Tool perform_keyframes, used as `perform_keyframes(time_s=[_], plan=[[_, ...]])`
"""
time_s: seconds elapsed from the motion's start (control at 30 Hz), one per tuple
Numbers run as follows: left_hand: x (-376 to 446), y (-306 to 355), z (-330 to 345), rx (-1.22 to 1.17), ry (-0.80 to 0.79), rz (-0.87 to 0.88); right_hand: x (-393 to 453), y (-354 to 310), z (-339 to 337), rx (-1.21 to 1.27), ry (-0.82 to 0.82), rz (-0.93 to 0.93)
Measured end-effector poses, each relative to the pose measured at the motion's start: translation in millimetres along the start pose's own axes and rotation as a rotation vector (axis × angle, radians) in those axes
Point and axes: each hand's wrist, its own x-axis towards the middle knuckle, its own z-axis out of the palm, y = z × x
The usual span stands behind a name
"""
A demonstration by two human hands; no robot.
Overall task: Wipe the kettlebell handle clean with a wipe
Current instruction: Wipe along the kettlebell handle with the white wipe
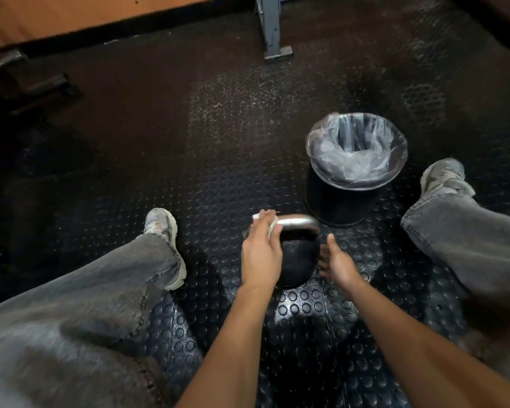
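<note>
Black round kettlebell [296, 260] glossy, its handle [298, 222] bare shiny metal; dark rubber floor [218, 160] stud-textured; clear plastic bin liner [357, 148] crinkled.

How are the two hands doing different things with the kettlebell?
The left hand grips a white wipe against the kettlebell handle; the right hand holds nothing. The left hand's fingers curl; the right hand is open beside the kettlebell's black body. Both are bare and close to the kettlebell.

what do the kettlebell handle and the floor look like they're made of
Kettlebell handle: looks like bare metal, grey with a dull sheen catching light. Floor: likely black rubber matting, with a raised round-stud pattern and a slight gloss; the exact material cannot be confirmed.
</note>
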Motion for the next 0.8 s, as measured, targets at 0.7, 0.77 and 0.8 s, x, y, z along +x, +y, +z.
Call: perform_keyframes(time_s=[0.7, 0.77, 0.8], plan=[[19.0, -3.4, 2.8, 0.069, 0.072, -0.037, 9.6, 5.6, -2.5, 0.044, 0.009, 0.016], [24.4, 9.7, 5.3, 0.158, -0.037, 0.063, 9.1, 5.3, -2.0, 0.023, 0.006, 0.009], [23.4, 13.9, 7.0, 0.183, -0.096, 0.127, 9.3, 5.9, -2.7, 0.001, 0.012, 0.011]])
